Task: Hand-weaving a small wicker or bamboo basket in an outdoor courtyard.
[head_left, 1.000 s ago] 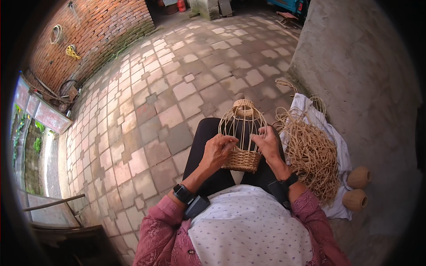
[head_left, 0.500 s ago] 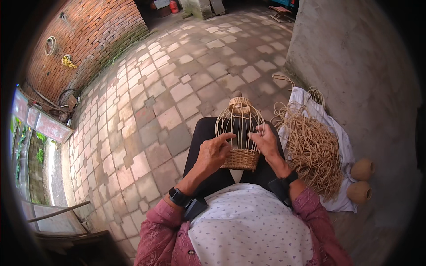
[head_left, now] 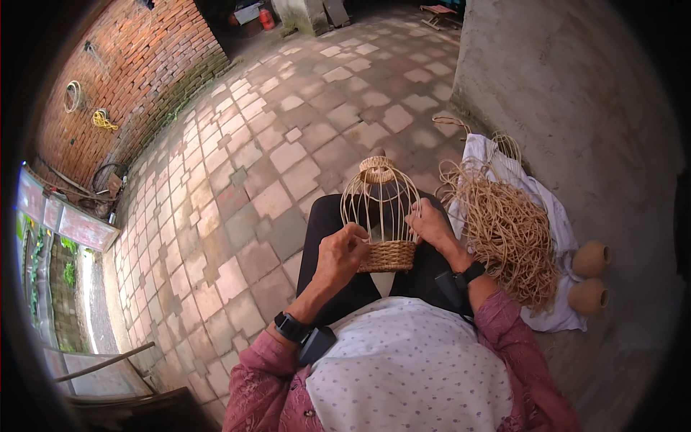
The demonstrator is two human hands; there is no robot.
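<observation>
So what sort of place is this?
Probably a partly shaded yard or courtyard: pale block paving covers the ground, a brick wall with a yellow coil hung on it stands behind, and green plants show at the left.

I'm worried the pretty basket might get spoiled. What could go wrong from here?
The basket might bend out of shape if the left hand or right hand pushes too hard, since its upper part is thin and full of gaps. It might also tip or slip, because it is up over the person's legs. And the pile of strands on the white cloth looks very tangled, so a piece pulled out could snag.
</observation>
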